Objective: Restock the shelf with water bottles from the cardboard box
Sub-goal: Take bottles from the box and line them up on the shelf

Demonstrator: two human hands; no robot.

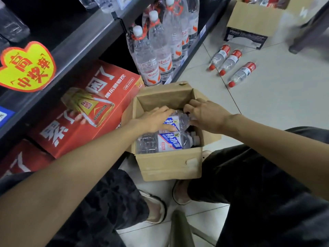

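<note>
An open cardboard box (pixel 169 164) stands on the floor between my knees, next to the black shelf (pixel 74 49). Clear water bottles with blue-and-white labels lie on their sides in it. My left hand (pixel 156 120) lies over the upper bottle (pixel 179 120), fingers curled on its label. My right hand (pixel 204 114) grips the same bottle at its neck end. A second bottle (pixel 163 142) lies nearer to me, untouched.
Red drink cartons (pixel 85 111) fill the bottom shelf at left. Tall water bottles (pixel 154 54) stand on the shelf beyond the box. Three red-capped bottles (pixel 229 63) lie on the tiled floor at right, before another cardboard box (pixel 252 20). A yellow promo sign (pixel 26 66) hangs on the shelf edge.
</note>
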